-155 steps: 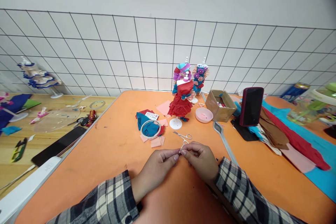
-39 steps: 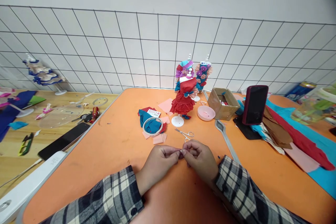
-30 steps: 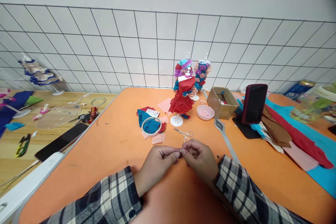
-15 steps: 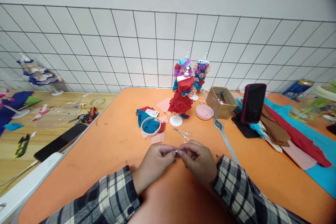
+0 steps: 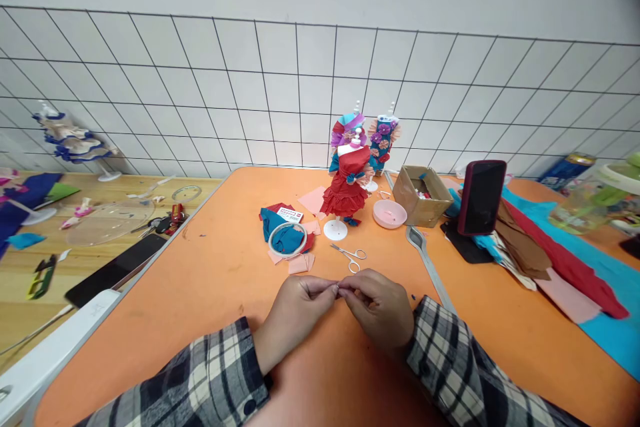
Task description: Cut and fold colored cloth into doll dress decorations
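Low over the orange table, my left hand (image 5: pixel 305 303) and my right hand (image 5: pixel 377 303) meet fingertip to fingertip. Both are closed in a pinch around something tiny and pale, mostly hidden by the fingers and too small to name. Just beyond them lie small scissors (image 5: pixel 350 256), blades pointing left. Farther off stands a miniature dress form in a red ruffled dress (image 5: pixel 346 187) with a blue bow, on a white round base. Left of it, an embroidery hoop (image 5: pixel 271 240) rests on teal cloth (image 5: pixel 289 239) and pink scraps (image 5: pixel 301 263).
A pink dish (image 5: pixel 390 213) and a cardboard box (image 5: pixel 423 197) stand to the right of the red dress. A phone (image 5: pixel 482 197) stands upright beside layered fabric strips (image 5: pixel 565 250). On the wooden table at left lie another phone (image 5: pixel 115 271) and a cutter (image 5: pixel 43 277).
My fingertips have drawn closer together, and the pale bit between them shows less now. The things on the table have not moved.
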{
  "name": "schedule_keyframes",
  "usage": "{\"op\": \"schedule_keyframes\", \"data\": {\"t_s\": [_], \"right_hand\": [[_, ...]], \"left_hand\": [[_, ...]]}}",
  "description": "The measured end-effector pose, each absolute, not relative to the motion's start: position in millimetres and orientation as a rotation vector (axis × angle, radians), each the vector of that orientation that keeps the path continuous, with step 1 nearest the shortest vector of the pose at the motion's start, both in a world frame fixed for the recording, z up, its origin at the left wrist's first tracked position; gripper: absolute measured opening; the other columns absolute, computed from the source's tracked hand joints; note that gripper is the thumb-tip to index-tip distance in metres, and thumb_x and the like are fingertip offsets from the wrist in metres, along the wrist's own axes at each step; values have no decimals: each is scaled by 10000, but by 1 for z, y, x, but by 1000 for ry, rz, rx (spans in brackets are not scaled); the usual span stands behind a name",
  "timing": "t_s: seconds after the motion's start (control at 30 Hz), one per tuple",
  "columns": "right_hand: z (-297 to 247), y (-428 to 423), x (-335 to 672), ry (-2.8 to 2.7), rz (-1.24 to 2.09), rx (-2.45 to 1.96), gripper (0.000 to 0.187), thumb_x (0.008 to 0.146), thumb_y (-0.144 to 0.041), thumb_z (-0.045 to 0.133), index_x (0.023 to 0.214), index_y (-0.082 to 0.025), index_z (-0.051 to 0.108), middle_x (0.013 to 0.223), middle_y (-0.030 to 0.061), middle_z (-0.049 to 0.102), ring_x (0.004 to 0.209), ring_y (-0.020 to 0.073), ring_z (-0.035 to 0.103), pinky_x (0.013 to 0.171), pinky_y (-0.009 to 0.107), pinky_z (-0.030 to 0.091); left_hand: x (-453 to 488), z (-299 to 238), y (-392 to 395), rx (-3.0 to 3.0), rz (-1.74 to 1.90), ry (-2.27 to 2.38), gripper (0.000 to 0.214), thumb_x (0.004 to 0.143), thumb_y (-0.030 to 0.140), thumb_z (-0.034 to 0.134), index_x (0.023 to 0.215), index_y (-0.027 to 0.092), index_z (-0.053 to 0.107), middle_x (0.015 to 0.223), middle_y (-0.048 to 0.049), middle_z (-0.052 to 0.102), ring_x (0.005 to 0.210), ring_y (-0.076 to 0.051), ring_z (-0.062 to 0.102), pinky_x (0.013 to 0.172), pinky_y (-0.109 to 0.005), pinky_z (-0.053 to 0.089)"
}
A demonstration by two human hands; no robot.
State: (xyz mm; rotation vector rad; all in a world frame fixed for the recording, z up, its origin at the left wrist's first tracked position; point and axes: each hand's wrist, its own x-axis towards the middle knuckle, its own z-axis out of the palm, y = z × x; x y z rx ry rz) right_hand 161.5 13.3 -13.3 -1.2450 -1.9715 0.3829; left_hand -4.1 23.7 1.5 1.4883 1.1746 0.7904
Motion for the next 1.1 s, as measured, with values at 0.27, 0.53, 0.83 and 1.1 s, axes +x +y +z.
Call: {"op": "schedule_keyframes", "data": {"t_s": [0.27,0.53,0.83,1.1], "right_hand": [[-17,13,155,-1867,524,-1389,46,717,-185,570,720,-204,612,715,-7,604,482,70,487,491,199,383],[-16,17,152,-1412,1286,-1349,100,714,-298,553,704,-200,537,424,-91,419,357,80,419,371,185,296],[-18,21,158,-1315,1439,-1244,193,721,-358,606,723,-165,599,398,-78,473,353,73,417,387,185,313],[-18,21,158,-1312,1413,-1254,229,737,-395,606,752,-166,601,411,-76,483,354,76,424,383,185,322]], "left_hand": [[-1,2,20,1533,749,1181,273,746,300,531,665,143,739,602,-12,653,540,-123,503,519,-203,351],[-1,1,21,1556,745,1172,267,735,281,510,567,139,661,501,25,505,491,-98,402,483,-203,280],[-3,0,23,1520,766,1196,266,746,294,538,637,129,715,555,-5,614,512,-107,474,494,-193,340],[-6,-5,25,1463,770,1146,262,771,329,585,741,134,757,687,-41,707,620,-144,571,574,-215,425]]}}
